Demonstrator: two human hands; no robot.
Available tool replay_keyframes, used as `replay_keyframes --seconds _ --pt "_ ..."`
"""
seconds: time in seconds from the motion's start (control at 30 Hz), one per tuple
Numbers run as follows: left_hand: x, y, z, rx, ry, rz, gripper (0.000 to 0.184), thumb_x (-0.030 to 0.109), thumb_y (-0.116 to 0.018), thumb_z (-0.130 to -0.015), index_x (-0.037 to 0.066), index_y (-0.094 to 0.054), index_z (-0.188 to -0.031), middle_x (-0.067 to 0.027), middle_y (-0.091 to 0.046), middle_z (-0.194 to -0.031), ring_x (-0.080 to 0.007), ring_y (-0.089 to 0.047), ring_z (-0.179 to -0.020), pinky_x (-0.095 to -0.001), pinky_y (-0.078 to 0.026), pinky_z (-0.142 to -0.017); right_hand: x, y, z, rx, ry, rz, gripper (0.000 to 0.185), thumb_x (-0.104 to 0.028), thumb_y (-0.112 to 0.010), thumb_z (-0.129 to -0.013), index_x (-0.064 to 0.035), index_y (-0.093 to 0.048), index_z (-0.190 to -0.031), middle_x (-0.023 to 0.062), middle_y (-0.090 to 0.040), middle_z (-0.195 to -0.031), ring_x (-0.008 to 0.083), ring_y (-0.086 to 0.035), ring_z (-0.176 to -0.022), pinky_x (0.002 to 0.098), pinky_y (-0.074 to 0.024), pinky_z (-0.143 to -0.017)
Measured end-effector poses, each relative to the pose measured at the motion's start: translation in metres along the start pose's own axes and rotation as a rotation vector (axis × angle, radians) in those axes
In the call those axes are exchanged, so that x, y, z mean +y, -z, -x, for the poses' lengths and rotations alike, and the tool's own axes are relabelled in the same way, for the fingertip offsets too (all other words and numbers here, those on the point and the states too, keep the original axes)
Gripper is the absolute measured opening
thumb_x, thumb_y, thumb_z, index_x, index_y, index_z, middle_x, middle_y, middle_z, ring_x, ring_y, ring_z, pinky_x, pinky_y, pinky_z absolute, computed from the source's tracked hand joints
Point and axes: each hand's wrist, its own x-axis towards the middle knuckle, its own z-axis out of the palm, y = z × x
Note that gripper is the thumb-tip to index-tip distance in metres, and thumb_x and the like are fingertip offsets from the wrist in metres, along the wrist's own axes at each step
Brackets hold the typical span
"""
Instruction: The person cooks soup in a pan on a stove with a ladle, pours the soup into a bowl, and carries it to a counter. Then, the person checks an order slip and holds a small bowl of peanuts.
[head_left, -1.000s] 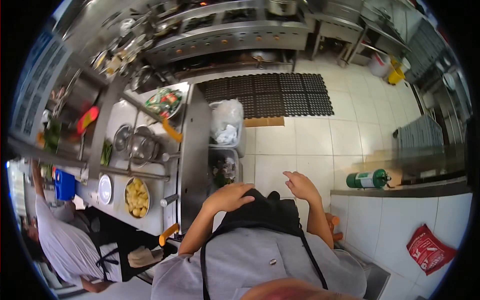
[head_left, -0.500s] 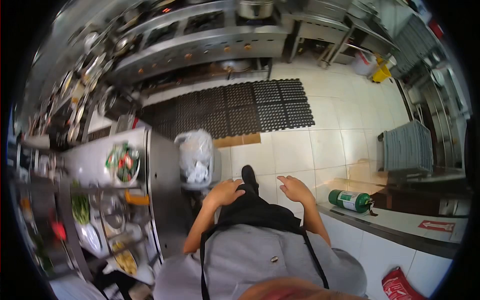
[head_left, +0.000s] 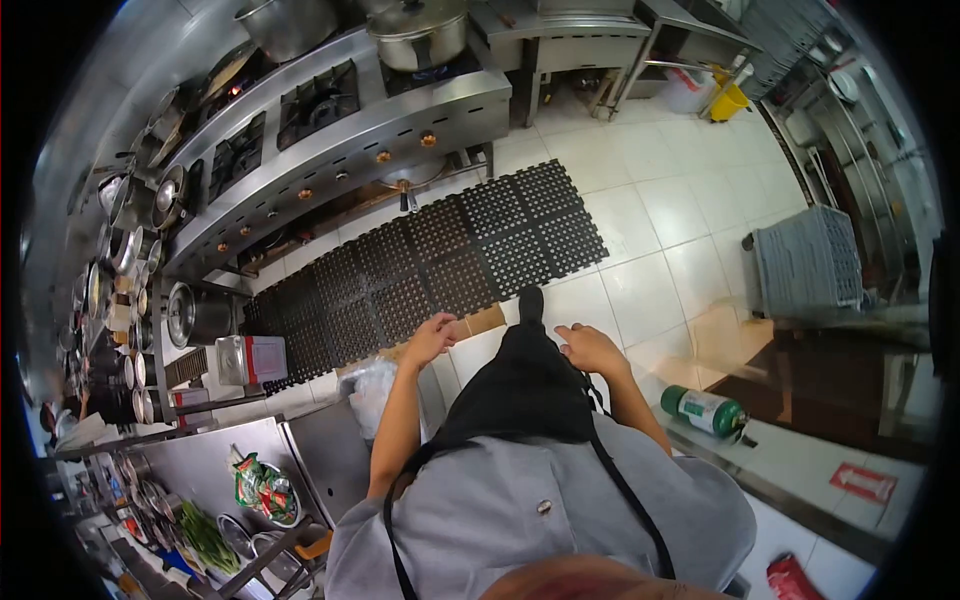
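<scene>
My left hand hangs in the air in front of the black apron, its fingers loosely bent and apart, holding nothing. Nearest to it is a bin with a clear plastic liner, partly hidden by my forearm. On the other side of the apron is my right hand, also empty, fingers loosely spread. One dark shoe shows ahead on the tiled floor. Neither hand touches anything but perhaps the apron's side; I cannot tell for the right one.
A black rubber mat lies before the stove, which carries a large lidded pot. At left, a steel counter bears a bowl of packets. A green cylinder lies on a ledge at right, near grey racks.
My view has turned and moved forward toward the mat and stove. The bin and counter now sit lower and nearer. My left hand is raised farther forward; both hands remain empty.
</scene>
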Motion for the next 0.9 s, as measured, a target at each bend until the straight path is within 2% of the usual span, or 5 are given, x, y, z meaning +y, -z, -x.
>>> replay_keyframes --seconds 0.3,0.37,0.43,0.57,0.9 --pt "-0.166 -0.059 -0.039 -0.153 0.781 0.094 0.031 0.023 -0.057 -0.085 0.007 -0.065 -0.110 -0.0222 -0.067 -0.095 -0.0291 -0.069 -0.081 -0.0364 -0.055 -0.072 0.072 0.122 -0.184 -0.131 0.148 0.064 0.042 -0.019 -0.056 -0.085 -0.0027 -0.053 -0.124 0.0274 -0.060 -0.109 0.0430 -0.058 -0.101 0.0477 -0.0459 -0.088" --pt "-0.199 -0.066 -0.060 -0.248 0.133 -0.540 0.028 0.021 -0.057 -0.084 0.006 -0.067 -0.107 -0.0214 -0.068 -0.093 -0.0281 -0.069 -0.080 -0.0367 -0.056 -0.073 0.094 0.151 -0.238 -0.112 0.217 0.163 0.040 -0.016 -0.055 -0.084 -0.0020 -0.054 -0.121 0.0283 -0.060 -0.108 0.0440 -0.058 -0.099 0.0482 -0.0466 -0.087" --pt "-0.164 -0.069 -0.070 0.193 0.750 0.308 0.029 0.022 -0.059 -0.082 0.004 -0.067 -0.102 -0.0211 -0.068 -0.093 -0.0279 -0.069 -0.080 -0.0387 -0.055 -0.074 0.082 0.192 -0.288 -0.220 0.191 0.323 0.036 -0.016 -0.055 -0.085 -0.0015 -0.055 -0.118 0.0274 -0.060 -0.105 0.0442 -0.058 -0.096 0.0490 -0.0468 -0.086" --pt "-0.163 -0.081 -0.109 0.648 0.662 -0.066 0.035 0.032 -0.065 -0.075 0.000 -0.070 -0.087 -0.0203 -0.069 -0.087 -0.0307 -0.069 -0.068 -0.0415 -0.054 -0.056 0.008 0.243 -0.360 -0.053 0.412 0.317 0.036 -0.014 -0.053 -0.089 -0.0054 -0.052 -0.124 0.0236 -0.059 -0.105 0.0414 -0.058 -0.098 0.0480 -0.0472 -0.084" --pt "-0.139 0.025 -0.118 0.653 0.867 0.552 0.040 0.035 -0.064 -0.076 -0.004 -0.070 -0.078 -0.0196 -0.069 -0.076 -0.0336 -0.069 -0.067 -0.0453 -0.055 -0.058 -0.122 0.142 -0.446 -0.473 0.788 0.178 0.041 -0.016 -0.057 -0.088 -0.0036 -0.053 -0.127 0.0224 -0.063 -0.107 0.0339 -0.061 -0.096 0.0398 -0.0469 -0.085"
